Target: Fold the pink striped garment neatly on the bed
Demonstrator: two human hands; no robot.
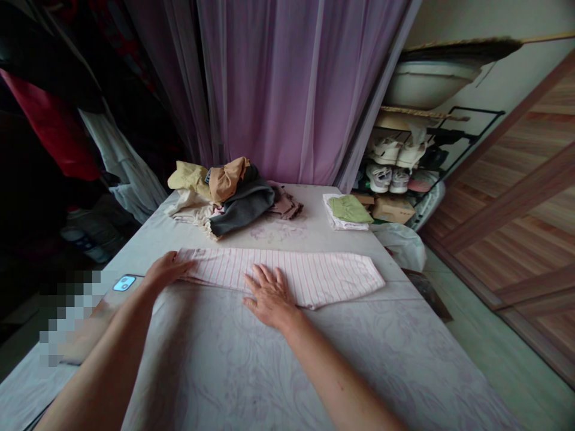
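A pink-and-white striped garment [314,272] lies folded into a long strip across the bed [224,365]. My left hand [167,270] rests on the garment's left end, its fingers curled over the cloth edge. My right hand [269,296] lies flat, fingers spread, on the garment's near edge around its middle. Neither hand lifts the cloth off the bed.
A heap of unfolded clothes [224,194] sits at the far left of the bed. A small folded stack with a green piece on top [348,211] lies at the far right. A phone [124,282] rests by my left wrist. A shoe rack [404,161] stands right of the purple curtain [291,90].
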